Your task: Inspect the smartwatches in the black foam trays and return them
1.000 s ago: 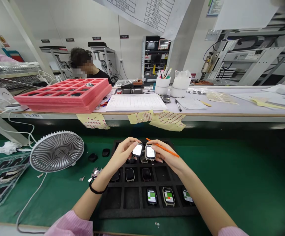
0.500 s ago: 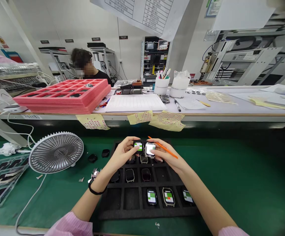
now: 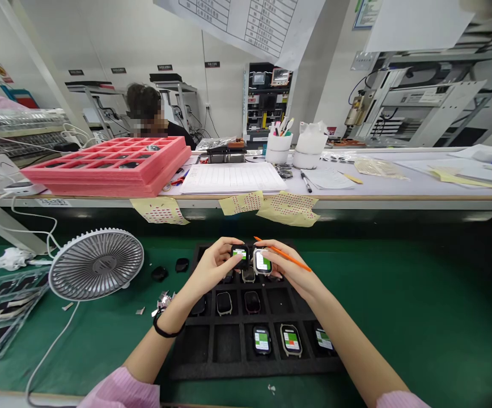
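My left hand (image 3: 215,265) is closed on a black smartwatch (image 3: 240,253), its thumb over the lit green-and-white screen. Beside it, my right hand (image 3: 291,269) grips a silver smartwatch (image 3: 263,262) with a similar lit screen, a finger at its edge. An orange pen-like stick (image 3: 286,254) rests across the back of my right hand. Both watches are held over a black foam tray (image 3: 228,371) with square compartments. In its front row lie a black watch (image 3: 262,339), a light-framed watch (image 3: 291,340) and a partly hidden watch (image 3: 323,339), all lit; watches with dark screens lie farther back.
A grey fan (image 3: 97,264) stands left of the tray, near two small black pieces (image 3: 182,264). Clear plastic trays (image 3: 5,317) lie at the far left. On the raised shelf are a pink foam tray (image 3: 114,181), paper sheets (image 3: 233,178) and a pen cup (image 3: 278,148). A person (image 3: 146,113) sits beyond.
The silver watch has shifted slightly right, and its screen has gone from mostly white to green and white. The black watch has moved very slightly. The person beyond has turned their head.
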Tool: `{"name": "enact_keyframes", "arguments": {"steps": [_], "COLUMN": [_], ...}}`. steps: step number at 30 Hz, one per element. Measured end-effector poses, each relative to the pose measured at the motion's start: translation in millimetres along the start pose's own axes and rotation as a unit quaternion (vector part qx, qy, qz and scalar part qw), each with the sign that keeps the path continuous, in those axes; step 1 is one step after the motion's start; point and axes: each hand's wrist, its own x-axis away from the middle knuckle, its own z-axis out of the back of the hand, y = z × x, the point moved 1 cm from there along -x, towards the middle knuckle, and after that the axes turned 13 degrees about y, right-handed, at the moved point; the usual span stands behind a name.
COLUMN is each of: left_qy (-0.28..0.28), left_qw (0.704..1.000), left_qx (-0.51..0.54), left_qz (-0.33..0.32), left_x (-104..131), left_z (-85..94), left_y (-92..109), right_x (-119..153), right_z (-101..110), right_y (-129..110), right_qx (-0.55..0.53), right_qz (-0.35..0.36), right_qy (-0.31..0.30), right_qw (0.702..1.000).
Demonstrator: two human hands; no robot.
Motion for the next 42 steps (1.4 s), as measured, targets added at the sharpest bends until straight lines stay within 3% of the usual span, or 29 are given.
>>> {"name": "enact_keyframes", "arguments": {"steps": [6, 11, 18, 33, 42], "left_qy": [0.016, 0.022, -0.023, 0.008, -0.048], "left_qw": [0.999, 0.999, 1.0, 0.998, 0.999], "left_qx": [-0.027, -0.036, -0.006, -0.022, -0.012], "left_qz": [0.012, 0.02, 0.018, 0.05, 0.0], "left_x": [-1.9, -3.7, -3.6, -2.9, -4.3], "left_z": [1.1, 2.3, 2.0, -0.6, 2.4], "left_y": [-0.8, -3.3, -5.5, -3.8, -8.3], "right_x": [-1.8, -1.2, -2.2, 0.8, -1.1], "right_z": [0.1, 2.2, 7.4, -2.1, 2.6], "right_y": [2.1, 0.6, 2.6, -5.1, -2.9], "right_qx": [0.024, 0.033, 0.042, 0.035, 0.036], "right_qz": [-0.009, -0.001, 0.008, -0.032, -0.019], "right_qy": [0.018, -0.016, -0.055, 0.045, -0.013], "right_qw": [1.0, 0.999, 0.998, 0.998, 0.999]}}
